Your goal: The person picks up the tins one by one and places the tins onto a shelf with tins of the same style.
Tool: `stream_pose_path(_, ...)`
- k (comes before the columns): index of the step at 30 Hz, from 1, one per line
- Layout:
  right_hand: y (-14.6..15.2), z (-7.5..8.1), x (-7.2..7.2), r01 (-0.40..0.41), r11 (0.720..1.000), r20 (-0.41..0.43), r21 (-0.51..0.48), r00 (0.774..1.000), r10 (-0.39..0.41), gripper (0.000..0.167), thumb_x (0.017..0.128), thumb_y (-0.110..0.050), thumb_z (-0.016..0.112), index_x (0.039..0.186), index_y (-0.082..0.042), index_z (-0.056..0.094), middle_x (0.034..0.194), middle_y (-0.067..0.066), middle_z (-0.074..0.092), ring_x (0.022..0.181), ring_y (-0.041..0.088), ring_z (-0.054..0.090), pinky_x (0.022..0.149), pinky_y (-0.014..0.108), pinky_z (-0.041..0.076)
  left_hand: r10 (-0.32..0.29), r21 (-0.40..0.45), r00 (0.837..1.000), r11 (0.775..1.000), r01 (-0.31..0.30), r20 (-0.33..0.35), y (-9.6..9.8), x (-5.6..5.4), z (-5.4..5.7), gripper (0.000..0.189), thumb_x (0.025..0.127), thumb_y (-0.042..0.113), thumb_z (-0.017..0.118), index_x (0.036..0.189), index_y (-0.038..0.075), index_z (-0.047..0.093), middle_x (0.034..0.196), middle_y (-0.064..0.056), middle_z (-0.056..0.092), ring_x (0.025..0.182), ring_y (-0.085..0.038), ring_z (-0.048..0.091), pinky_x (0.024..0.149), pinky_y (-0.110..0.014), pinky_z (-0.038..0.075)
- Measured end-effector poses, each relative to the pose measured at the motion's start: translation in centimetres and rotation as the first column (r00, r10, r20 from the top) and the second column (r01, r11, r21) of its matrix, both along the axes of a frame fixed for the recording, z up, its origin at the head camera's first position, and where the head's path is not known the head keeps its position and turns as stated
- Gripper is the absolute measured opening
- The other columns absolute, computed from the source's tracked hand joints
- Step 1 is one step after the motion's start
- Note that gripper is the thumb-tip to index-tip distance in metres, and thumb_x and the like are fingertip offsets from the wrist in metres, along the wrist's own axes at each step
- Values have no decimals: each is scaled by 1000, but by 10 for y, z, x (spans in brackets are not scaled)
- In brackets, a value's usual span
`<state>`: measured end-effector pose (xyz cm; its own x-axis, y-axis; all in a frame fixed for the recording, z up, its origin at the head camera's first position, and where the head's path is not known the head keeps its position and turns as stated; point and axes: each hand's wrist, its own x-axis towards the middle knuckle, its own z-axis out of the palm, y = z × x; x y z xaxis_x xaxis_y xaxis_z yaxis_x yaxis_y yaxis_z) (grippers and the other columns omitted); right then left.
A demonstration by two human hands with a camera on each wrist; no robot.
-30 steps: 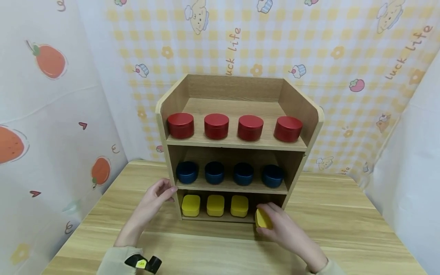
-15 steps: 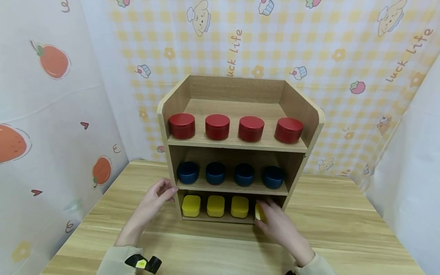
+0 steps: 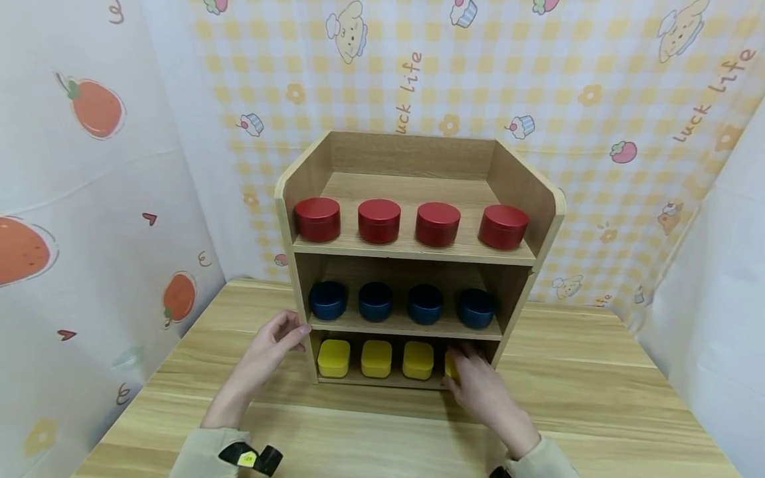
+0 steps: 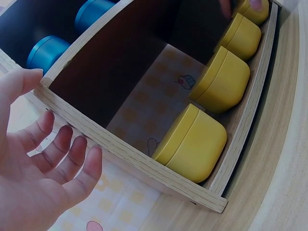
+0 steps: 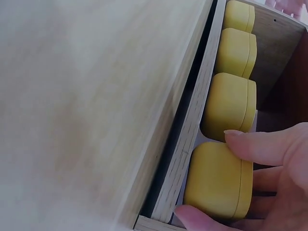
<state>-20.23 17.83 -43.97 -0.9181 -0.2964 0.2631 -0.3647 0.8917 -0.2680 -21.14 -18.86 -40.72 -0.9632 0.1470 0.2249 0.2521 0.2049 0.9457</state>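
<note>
My right hand (image 3: 481, 392) holds the rightmost yellow tin (image 5: 214, 180) on the bottom level of a small wooden shelf unit (image 3: 382, 249). In the right wrist view, the thumb lies on one side of this tin and a finger on the opposite side; the tin sits just inside the shelf's front lip. My left hand (image 3: 269, 348) is at the unit's left side panel (image 4: 115, 149), fingers relaxed, thumb at the panel's front edge. Several more yellow tins (image 3: 376, 358) stand in the same row, lids up.
Red round tins (image 3: 379, 221) line the top level, and blue round tins (image 3: 375, 301) the middle one. The unit stands on a wood-grain table (image 3: 335, 431). Patterned cloth (image 3: 382, 66) hangs behind, with white cloth at both sides.
My right hand has pushed the rightmost yellow tin back from the front edge onto the bottom level. The left hand has stayed at the side panel.
</note>
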Motion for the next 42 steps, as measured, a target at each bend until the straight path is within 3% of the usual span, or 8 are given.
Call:
stream_pose_path(11,-1,0,-1,9,999,-53,42,999,-6,36,80,-12,80,108,3,63,93,13,64,83,33,62,68,47,55,7,-4,1000,1000,-7,11,1,0,0,26,100,21,59,110,-3,53,98,-15,54,91,-21,55,81,-35,56)
stream_pose_path(21,-1,-1,-2,5,999,-58,44,998,-2,45,82,-9,78,121,6,61,118,19,63,97,36,63,78,49,56,11,-11,1000,1000,-11,19,-1,-1,0,28,99,23,59,110,-1,52,98,-14,52,89,-22,57,83,-37,56)
stream_pose_path(29,0,0,0,2,998,-41,55,999,0,55,79,-16,82,124,7,59,124,22,60,104,38,61,83,49,55,12,-19,1000,1000,-12,23,-2,-1,-1,29,100,25,59,111,-1,52,98,-15,53,90,-24,58,83,-36,55)
stream_pose_path(33,0,4,1,-13,999,-43,42,999,15,60,78,-12,82,127,9,56,129,26,55,107,41,58,86,50,54,15,-19,1000,1000,-15,27,-3,0,0,29,100,25,59,111,-1,52,99,-15,52,91,-23,57,84,-37,55)
stream_pose_path(38,2,12,8,-26,999,-53,19,998,27,62,76,-11,83,128,8,56,130,28,52,112,45,54,90,54,51,18,-9,1000,1000,-18,23,-2,0,1,29,99,24,60,110,-2,52,97,-15,52,88,-23,56,84,-38,56)
stream_pose_path(42,5,20,16,-24,1000,-24,16,999,25,62,78,-17,82,131,2,57,130,29,52,113,50,53,90,59,50,18,-3,1000,1000,-18,22,0,0,0,28,99,22,60,110,-2,52,96,-14,52,89,-23,56,81,-33,56)
